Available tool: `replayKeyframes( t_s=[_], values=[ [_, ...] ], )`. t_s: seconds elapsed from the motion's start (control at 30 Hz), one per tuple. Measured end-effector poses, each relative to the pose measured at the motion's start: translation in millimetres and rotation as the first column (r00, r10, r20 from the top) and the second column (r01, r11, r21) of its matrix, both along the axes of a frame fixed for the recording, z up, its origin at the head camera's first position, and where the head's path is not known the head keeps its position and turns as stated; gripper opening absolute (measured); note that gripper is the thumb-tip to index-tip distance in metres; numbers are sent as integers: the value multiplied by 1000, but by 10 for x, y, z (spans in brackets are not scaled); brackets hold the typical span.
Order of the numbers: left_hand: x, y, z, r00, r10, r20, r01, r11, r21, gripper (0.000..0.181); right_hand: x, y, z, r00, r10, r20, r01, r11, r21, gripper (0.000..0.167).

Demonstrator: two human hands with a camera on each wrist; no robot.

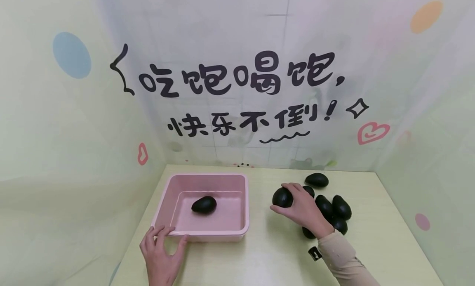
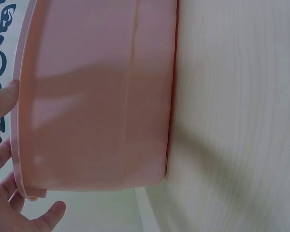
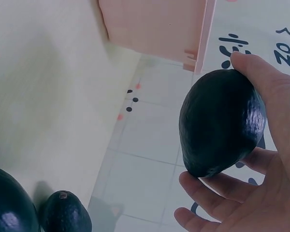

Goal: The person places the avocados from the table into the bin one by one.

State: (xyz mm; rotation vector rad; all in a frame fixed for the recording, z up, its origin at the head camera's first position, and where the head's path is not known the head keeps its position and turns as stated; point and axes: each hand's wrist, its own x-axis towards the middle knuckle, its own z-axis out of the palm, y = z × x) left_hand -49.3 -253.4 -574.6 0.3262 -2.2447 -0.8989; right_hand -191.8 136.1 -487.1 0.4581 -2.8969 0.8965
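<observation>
Beige sleeve (image 1: 343,259) lies nearest the head camera, slanting in from five o'clock to a right hand (image 1: 303,207) that grips a dark avocado (image 1: 283,197). Its fingers are parted only as far as the fruit is wide, thumb on one side and fingertips on the other, and the fruit looks lifted off the table (image 1: 267,263). The pink tub (image 1: 222,232) lies at nine o'clock from these fingertips, a stretch of bare tabletop between. In the right wrist view the held fruit's long axis runs roughly from one to seven o'clock. The left hand (image 1: 162,255) is nearer the tub, fingers bent over the rim at its seven o'clock corner, thumb against the near side. A second avocado (image 1: 204,205) rests on the tub's floor, narrow end toward nine o'clock. Loose avocados (image 1: 342,207) lie from two to five o'clock of the held one.
</observation>
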Motion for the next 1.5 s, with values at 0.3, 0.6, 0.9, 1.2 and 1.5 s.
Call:
replayKeyframes(
  t_s=[0.3,0.6,0.9,1.2,1.5],
  values=[
    [-7,-15,21,1000,-4,10,4,1000,-4,50,0,-7,3,1000,4,3,-4,1000,-14,83],
    [-3,2,19,1000,-1,11,1,1000,2,47,1,-4,16,1000,6,-7,-6,1000,-7,83],
    [0,-5,-2,1000,2,-3,-2,1000,6,46,11,-22,53,1000,9,-30,-9,1000,-12,83],
    [2,-10,4,1000,1,-8,-1,1000,2,46,9,-49,106,998,15,-56,-16,1000,-19,81],
    [1,4,7,1000,6,-5,-6,1000,7,46,-1,-72,143,998,21,-62,-22,1000,-23,82]
  ],
)
